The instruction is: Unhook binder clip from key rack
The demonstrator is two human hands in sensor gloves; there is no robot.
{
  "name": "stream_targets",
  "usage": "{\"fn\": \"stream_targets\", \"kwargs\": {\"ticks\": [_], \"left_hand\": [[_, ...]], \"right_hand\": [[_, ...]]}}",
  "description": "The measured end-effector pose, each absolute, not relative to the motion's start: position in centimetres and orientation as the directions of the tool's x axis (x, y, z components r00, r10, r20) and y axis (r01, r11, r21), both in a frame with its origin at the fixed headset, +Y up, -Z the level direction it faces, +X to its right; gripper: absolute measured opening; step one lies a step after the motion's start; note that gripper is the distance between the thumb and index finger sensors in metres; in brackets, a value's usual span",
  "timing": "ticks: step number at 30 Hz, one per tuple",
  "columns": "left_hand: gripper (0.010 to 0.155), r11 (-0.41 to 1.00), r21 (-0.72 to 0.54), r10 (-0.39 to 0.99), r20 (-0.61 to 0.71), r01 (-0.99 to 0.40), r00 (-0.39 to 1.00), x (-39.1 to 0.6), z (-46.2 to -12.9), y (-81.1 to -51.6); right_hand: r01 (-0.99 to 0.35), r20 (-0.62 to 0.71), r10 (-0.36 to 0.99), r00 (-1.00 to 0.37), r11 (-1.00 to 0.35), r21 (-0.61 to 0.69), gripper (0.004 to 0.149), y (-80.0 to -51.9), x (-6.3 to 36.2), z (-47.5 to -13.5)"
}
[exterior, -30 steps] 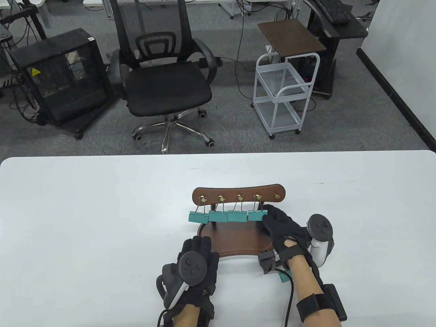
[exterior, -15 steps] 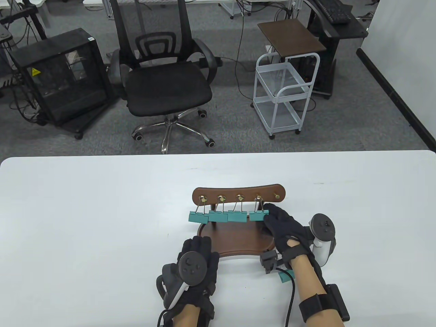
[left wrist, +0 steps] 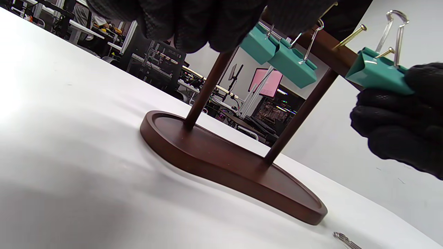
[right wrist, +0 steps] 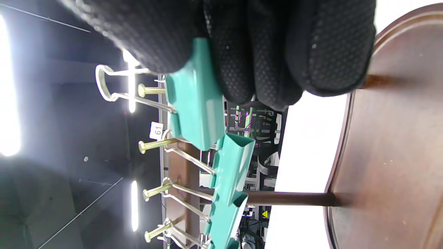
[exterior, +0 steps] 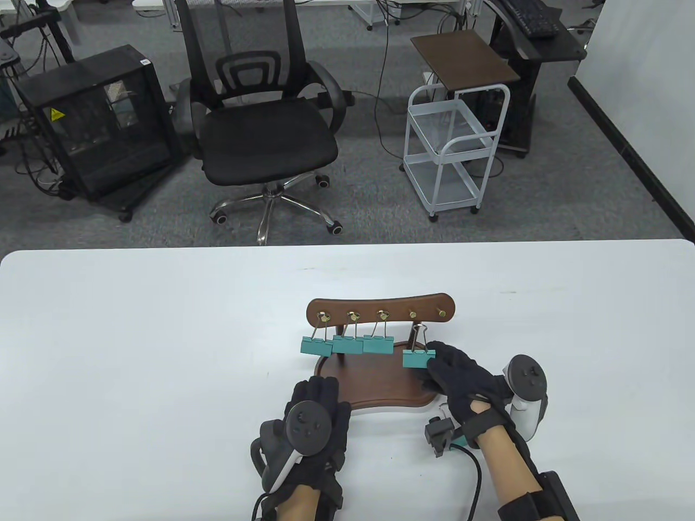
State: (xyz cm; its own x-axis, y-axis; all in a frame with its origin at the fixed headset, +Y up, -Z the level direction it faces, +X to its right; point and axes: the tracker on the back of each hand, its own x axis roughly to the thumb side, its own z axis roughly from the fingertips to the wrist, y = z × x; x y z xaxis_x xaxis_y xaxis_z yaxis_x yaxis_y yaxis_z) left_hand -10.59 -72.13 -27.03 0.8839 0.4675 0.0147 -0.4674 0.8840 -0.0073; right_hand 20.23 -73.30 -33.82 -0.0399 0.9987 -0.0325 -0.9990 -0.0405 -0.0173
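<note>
White surface (exterior: pixel 136 336) carries the key rack (exterior: pixel 380 309). Just in front of its pegs, the right hand (exterior: pixel 461 380) pinches a teal binder clip (exterior: pixel 419 358), unhooked. Left hand (exterior: pixel 315 429) lies flat, released, near the rack's base.

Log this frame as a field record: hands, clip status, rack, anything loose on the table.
right hand: grips a teal binder clip by its body, wire loop off the peg
held clip position: in front of the key rack, above its base, touching no peg
left hand: palm down on the table at the base's near edge, holds nothing
clips on rack: three teal clips on the three leftmost pegs
bare pegs: the two rightmost brass pegs
loose item: teal clip on the table under the right wrist, mostly hidden
</note>
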Motion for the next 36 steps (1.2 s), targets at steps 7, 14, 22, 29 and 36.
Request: {"fn": "stream_targets", "kwargs": {"ticks": [7, 14, 22, 29, 36], "left_hand": [[0.062, 0.887, -0.010, 0.462, 0.016, -0.462, 0.887, -10.5, -27.0, -72.1], [0.062, 0.889, -0.008, 0.458, 0.013, -0.458, 0.889, -10.5, -27.0, -72.1], [0.062, 0.892, -0.009, 0.452, 0.008, -0.452, 0.892, -10.5, -27.0, -72.1], [0.062, 0.893, -0.009, 0.450, 0.011, -0.450, 0.893, -10.5, -27.0, -72.1], [0.062, 0.890, -0.015, 0.457, 0.012, -0.456, 0.890, -10.5, -27.0, -72.0]], "right_hand": [[-0.999, -0.030, 0.998, -0.048, -0.048, 0.004, 0.051, -73.4, 20.8, -32.5], [-0.998, -0.042, 0.998, -0.056, -0.056, 0.019, 0.050, -74.7, 21.1, -32.2], [-0.986, -0.065, 0.984, -0.166, -0.166, 0.013, 0.048, -74.6, 21.5, -32.0], [-0.924, -0.135, 0.915, -0.381, -0.382, 0.020, 0.047, -74.1, 21.7, -31.6], [-0.786, -0.222, 0.756, -0.615, -0.609, 0.105, 0.047, -74.4, 20.6, -31.5]]}}
